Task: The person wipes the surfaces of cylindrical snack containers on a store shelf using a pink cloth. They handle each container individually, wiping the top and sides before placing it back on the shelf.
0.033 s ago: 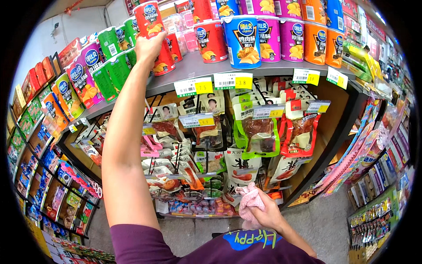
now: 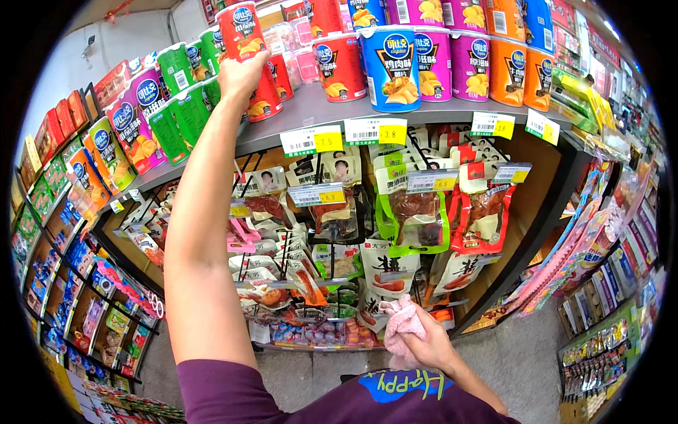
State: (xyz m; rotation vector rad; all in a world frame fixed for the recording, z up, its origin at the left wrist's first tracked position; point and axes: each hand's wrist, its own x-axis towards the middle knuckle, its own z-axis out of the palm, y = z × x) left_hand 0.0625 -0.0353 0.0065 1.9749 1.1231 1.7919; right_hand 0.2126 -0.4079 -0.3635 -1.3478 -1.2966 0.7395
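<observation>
My left arm reaches up to the shelf top, and my left hand [image 2: 239,76] is closed round the lower part of a red potato chip tub [image 2: 241,30]. That tub is upright, at the height of the upper row, with another red tub [image 2: 263,99] just below it. Green tubs [image 2: 189,116] stand close to the left of my wrist. Low in front of my body, my right hand [image 2: 429,343] grips a crumpled pink cloth [image 2: 402,326]. Some of its fingers are hidden behind the cloth.
Blue [image 2: 392,71], purple and orange tubs line the grey shelf top [image 2: 311,106] to the right. Price tags [image 2: 374,131] hang along its edge. Below, packaged meat snacks [image 2: 413,212] hang on hooks. Racks of goods [image 2: 92,283] flank both sides above a grey floor [image 2: 508,360].
</observation>
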